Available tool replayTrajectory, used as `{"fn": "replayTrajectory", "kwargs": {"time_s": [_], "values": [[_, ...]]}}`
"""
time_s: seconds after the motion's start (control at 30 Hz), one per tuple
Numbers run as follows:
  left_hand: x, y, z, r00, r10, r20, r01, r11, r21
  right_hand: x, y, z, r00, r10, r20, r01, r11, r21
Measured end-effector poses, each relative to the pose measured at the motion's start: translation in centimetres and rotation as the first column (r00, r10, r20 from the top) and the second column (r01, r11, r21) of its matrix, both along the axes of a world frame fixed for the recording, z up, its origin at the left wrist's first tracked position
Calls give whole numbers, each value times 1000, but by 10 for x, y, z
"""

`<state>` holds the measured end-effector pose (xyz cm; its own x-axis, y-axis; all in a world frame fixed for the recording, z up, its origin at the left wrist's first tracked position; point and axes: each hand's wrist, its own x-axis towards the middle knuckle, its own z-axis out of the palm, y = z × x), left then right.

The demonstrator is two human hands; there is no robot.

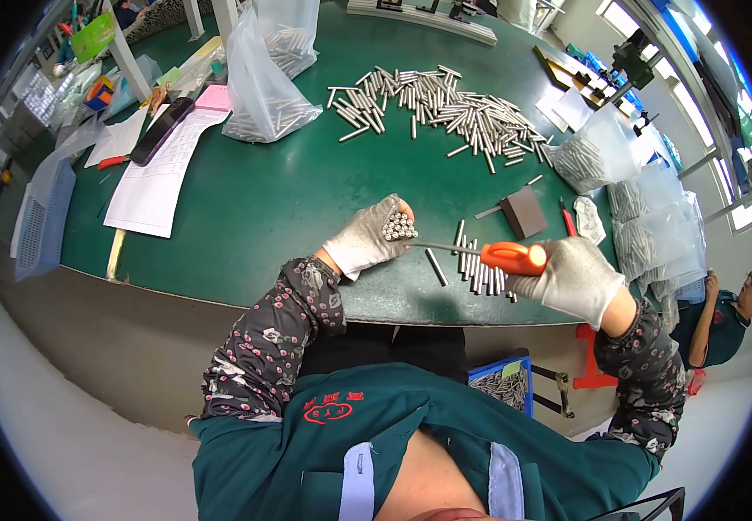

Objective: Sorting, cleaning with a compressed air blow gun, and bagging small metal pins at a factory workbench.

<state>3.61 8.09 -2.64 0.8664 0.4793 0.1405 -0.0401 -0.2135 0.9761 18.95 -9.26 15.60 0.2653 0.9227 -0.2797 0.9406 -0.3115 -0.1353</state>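
My left hand (366,236), in a whitish work glove, is closed around a bundle of metal pins (399,227) whose round ends show. My gloved right hand (571,276) grips an orange-handled screwdriver (511,257). Its thin shaft points left and reaches the lower edge of the bundle; whether the tip touches a pin I cannot tell. Beneath the screwdriver, a row of pins (480,276) lies side by side on the green table. One slanted pin (437,267) lies apart between my hands.
A large heap of pins (471,108) covers the table's far middle. Plastic bags of pins (272,113) stand far left, more bags (654,217) at right. A brown block (524,214) lies ahead of my right hand. Papers (155,187) lie left. Another person (719,326) is at far right.
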Motion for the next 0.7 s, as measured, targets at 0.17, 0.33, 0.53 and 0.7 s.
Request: {"fn": "replayTrajectory", "kwargs": {"time_s": [0.17, 0.33, 0.53, 0.7], "values": [[-2, 0, 1, 1000, -14, -16, 14, 1000, -19, -1, 1, -2, 999, 2, -45, -2, 1000, -3], [-1, 2, -2, 1000, -5, -8, 5, 996, 84, 2, 2, -1, 1000, -10, 23, 11, 1000, -28], [-1, 0, 1, 1000, -12, -7, 11, 999, -41, 11, 9, -1, 992, 1, 128, -2, 1000, 4], [0, 1, -3, 1000, -8, -16, 9, 1000, 3, 16, 14, 0, 995, 6, 103, -1, 999, -42]]}}
